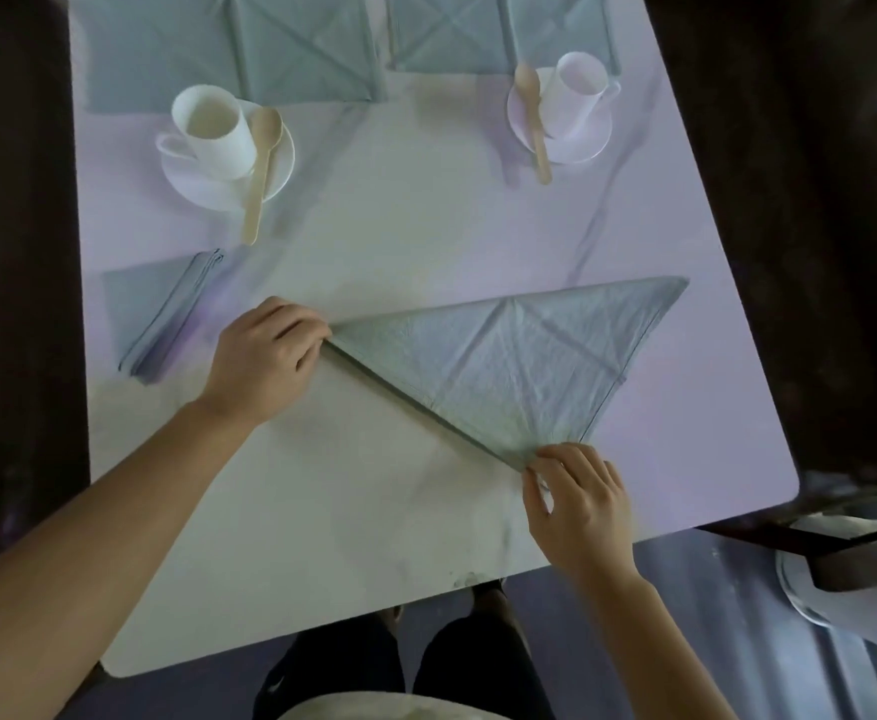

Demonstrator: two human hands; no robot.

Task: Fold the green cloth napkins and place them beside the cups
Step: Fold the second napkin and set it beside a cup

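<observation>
Pinches the green napkin [509, 366] at both ends of its long fold — left hand [264, 361] at one corner, right hand [581, 506] at the other. Lies flat, a triangle, on the table [374, 511].

The triangular napkin [509, 366] is matt, creased woven cloth; the cups [215, 129] and saucers [277, 168] glossy white ceramic; the spoons [259, 168] pale matt wood; the tabletop [374, 537] smooth.
</observation>
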